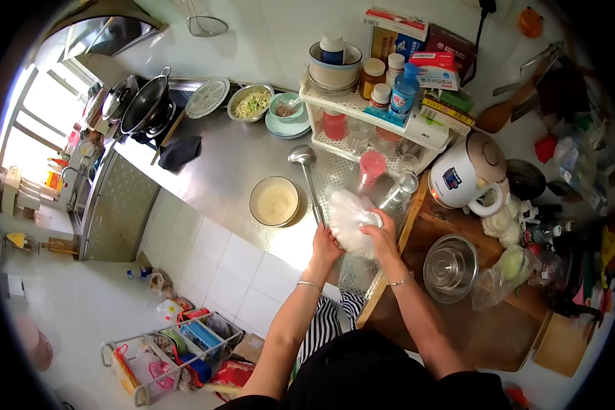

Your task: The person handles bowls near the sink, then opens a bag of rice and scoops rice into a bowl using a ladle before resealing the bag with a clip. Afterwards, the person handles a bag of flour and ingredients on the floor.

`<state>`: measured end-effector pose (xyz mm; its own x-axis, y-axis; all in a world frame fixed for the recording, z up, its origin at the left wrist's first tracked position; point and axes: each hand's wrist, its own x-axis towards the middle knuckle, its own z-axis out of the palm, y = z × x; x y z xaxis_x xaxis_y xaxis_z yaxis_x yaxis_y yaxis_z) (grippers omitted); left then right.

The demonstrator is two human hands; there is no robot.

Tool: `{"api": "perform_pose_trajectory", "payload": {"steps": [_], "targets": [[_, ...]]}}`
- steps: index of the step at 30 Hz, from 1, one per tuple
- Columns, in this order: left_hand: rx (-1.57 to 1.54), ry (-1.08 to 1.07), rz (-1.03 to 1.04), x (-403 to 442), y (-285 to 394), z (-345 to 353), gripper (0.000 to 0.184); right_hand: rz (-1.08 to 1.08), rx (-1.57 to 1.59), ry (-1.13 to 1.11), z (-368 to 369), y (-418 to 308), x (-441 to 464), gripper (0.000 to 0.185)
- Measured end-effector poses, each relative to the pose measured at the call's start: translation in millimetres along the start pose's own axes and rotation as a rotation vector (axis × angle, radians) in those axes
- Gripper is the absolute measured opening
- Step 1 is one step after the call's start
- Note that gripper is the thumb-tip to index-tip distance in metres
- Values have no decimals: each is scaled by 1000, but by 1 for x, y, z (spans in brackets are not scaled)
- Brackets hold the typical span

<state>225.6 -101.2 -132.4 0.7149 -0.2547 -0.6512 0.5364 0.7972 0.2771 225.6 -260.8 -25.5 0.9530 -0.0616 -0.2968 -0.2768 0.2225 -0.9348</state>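
My left hand (326, 247) is closed around the lower end of a metal ladle (312, 181), whose bowl points away from me over the steel counter. My right hand (381, 236) grips a bunched white plastic bag (350, 219); what the bag contains cannot be made out. The bag is beside the ladle handle, close to my left fingers. Left of the ladle stands a round bowl (274, 201) with pale, cream-coloured contents. Beyond the bag are a pink cup (372, 166) and a clear glass (401, 188).
A white rack (362, 113) holds bottles and boxes at the back. Farther left are a bowl of shredded food (251, 102) and a black wok (147, 106) by the stove. An electric kettle (458, 171) and glass lid (451, 268) are on the wooden surface at right.
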Motion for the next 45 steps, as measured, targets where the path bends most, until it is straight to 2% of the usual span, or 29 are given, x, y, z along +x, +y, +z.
{"api": "perform_pose_trajectory", "payload": {"steps": [1,5,7,13,16,19,22,24,28,30,33,36,37,39,45], "targets": [[-55,-128,-9,-1,-3,-3,57,8,-3,-10,0,-3,-6,44],[-208,-87,31,-30,-15,11,56,17,71,-95,0,-15,-30,40],[-341,-203,138,-42,-24,9,48,26,81,-157,5,-22,-47,38],[-453,-103,217,-114,-50,-27,46,117,34,-402,31,-31,-100,36],[-582,-162,273,-138,-80,-75,45,151,-97,-567,44,-19,-132,40],[-676,-120,403,-178,-111,-109,42,170,-226,-749,61,-6,-172,40],[-782,-194,554,-223,-146,-149,40,217,-314,-883,79,18,-220,41],[-819,-57,572,-259,-167,-169,40,275,-336,-981,88,37,-256,42],[-877,56,737,-323,-225,-226,48,257,-442,-1085,100,84,-337,40],[-983,-52,723,-348,-265,-267,50,314,-493,-1122,102,109,-382,40],[-1031,28,820,-395,-316,-300,50,346,-533,-1187,100,146,-450,41],[-1210,-16,811,-431,-369,-330,46,388,-597,-1214,84,186,-499,41],[-1225,-12,818,-437,-382,-335,46,453,-614,-1211,82,195,-511,42],[-1235,205,900,-445,-408,-343,46,542,-652,-1203,80,212,-530,43],[-1308,247,924,-428,-450,-382,46,640,-755,-1176,76,263,-550,41]]}}
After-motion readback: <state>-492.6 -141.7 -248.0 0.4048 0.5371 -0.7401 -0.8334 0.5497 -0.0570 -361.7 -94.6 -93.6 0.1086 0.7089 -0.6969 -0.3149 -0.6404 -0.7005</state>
